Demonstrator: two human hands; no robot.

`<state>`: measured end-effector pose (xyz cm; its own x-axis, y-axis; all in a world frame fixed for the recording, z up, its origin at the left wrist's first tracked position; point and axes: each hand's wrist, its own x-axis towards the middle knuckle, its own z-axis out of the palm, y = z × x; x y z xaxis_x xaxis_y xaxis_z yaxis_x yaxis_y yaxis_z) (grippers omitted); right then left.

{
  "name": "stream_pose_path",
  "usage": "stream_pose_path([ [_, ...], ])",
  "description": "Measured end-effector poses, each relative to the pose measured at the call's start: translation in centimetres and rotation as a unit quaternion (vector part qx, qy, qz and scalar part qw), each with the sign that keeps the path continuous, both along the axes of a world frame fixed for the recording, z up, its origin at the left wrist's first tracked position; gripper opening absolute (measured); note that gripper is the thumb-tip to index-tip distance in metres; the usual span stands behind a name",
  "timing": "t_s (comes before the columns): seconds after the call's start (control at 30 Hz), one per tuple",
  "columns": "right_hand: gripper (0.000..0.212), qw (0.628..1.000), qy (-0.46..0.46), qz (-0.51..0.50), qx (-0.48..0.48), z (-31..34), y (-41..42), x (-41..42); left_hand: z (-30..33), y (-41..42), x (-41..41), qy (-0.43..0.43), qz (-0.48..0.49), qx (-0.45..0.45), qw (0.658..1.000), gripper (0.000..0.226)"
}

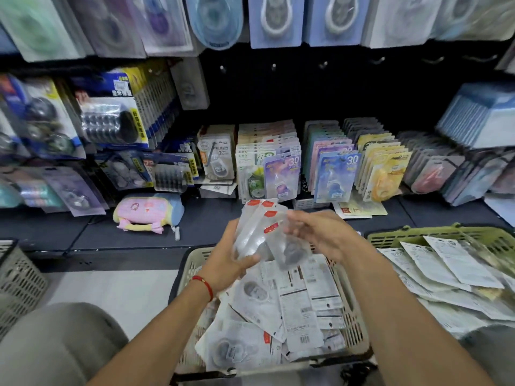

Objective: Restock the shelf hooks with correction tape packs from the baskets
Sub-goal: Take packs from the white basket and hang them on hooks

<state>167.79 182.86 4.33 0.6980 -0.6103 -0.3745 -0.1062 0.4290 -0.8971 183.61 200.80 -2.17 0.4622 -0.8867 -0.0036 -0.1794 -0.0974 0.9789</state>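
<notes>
Directly below both hands: beige basket (352, 316), heaped with loose correction tape packs (292, 305), mostly face down, barcodes up. Between the hands, over the basket's far rim: fanned bundle of clear packs (262, 235) with red tabs, several overlapping and splayed at differing angles. Left hand (225, 263), red string at wrist, curled under and around bundle's lower edge, thumb across the front. Right hand (320, 232), fingers loosely spread and bent against the bundle's right side; firm grip or mere steadying touch, cannot tell. Right of right hand: green basket (418, 235) with further packs, face down. Left of left hand, on the ledge: pink plush pouch (147, 213). Beyond the hands: rows of carded tape upright in trays. Farther up, above the hands: bare hooks (274, 67) on dark backboard, hanging stock overhead. Risks, judged: slippery film and uneven fan, likely slide-out of a pack back into the basket; hang holes out of line, likely snag or tear at the hook; similar backs, possible mixing of product lines on one hook.
</notes>
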Motion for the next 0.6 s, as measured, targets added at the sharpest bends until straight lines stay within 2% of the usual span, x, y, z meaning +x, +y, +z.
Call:
stream_pose_path([
  [0.1,0.012,0.999,-0.024,0.027,-0.004,2.8,-1.3,0.3,2.6,-1.8,0.6,0.024,0.0,-0.018,1.0,0.075],
  [0.17,0.012,0.998,0.015,0.019,-0.065,4.6,-2.2,0.9,4.2,-2.7,1.3,0.1,-0.019,-0.033,0.994,0.078],
  [0.2,0.015,0.99,0.045,0.02,-0.131,5.4,-2.7,1.3,5.0,-3.1,1.7,0.141,-0.031,-0.037,0.989,0.078],
  [0.23,0.017,0.968,0.091,0.033,-0.232,6.1,-3.4,1.5,5.7,-3.3,2.1,0.179,-0.041,-0.041,0.982,0.078],
  [0.3,0.027,0.869,0.206,0.053,-0.446,7.4,-4.3,2.0,7.2,-3.8,2.9,0.224,-0.043,-0.046,0.972,0.074],
  [0.33,0.039,0.816,0.246,0.045,-0.521,7.8,-4.6,2.3,8.0,-4.0,3.3,0.235,-0.035,-0.049,0.97,0.073],
  [0.37,0.049,0.783,0.256,0.028,-0.567,7.9,-4.7,2.6,8.7,-4.1,3.8,0.243,-0.026,-0.051,0.968,0.073],
  [0.4,0.056,0.771,0.24,0.008,-0.589,7.9,-4.7,3.0,9.4,-4.2,4.3,0.247,-0.021,-0.055,0.967,0.071],
  [0.43,0.059,0.779,0.209,-0.007,-0.591,7.8,-4.7,3.3,10.0,-4.3,4.9,0.251,-0.023,-0.058,0.966,0.07],
  [0.5,0.058,0.818,0.14,-0.035,-0.557,7.7,-4.6,4.4,11.0,-4.3,5.7,0.253,-0.034,-0.063,0.965,0.071],
  [0.6,0.058,0.846,0.092,-0.085,-0.518,7.8,-3.9,6.6,11.4,-4.7,6.3,0.244,-0.044,-0.067,0.967,0.077],
])
